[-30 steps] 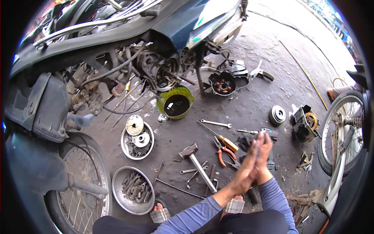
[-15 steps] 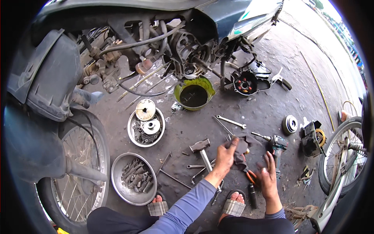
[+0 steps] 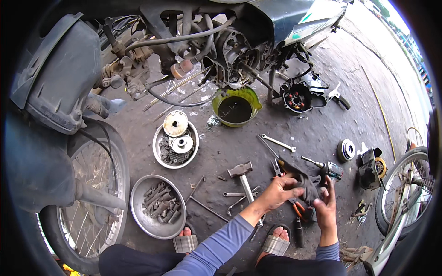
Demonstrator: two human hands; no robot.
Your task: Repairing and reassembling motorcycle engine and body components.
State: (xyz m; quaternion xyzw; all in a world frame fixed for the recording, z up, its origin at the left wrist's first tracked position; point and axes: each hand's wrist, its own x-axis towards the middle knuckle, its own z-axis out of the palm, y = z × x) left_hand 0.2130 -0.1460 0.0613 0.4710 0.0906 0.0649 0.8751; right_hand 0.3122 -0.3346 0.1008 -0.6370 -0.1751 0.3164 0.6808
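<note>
Tools [image 3: 240,169] strew grimy ground [image 3: 221,152]; left fingers [image 3: 286,182] pinch dark cloth [image 3: 307,183]; right fingers [image 3: 330,185] spread.

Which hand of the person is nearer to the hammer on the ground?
Left. The left hand is just to the right of the hammer; the right hand is farther right, by the right edge of the dark cloth.

No readable lettering is being shown.
Well ahead of the left hand's [image 3: 279,193] grip on the dark cloth [image 3: 306,182], only wordless green marks [image 3: 300,35] are being displayed on the white bodywork panel [image 3: 322,20]; right of the grip, any print on the power drill [image 3: 334,171] is being lost to blur.
</note>
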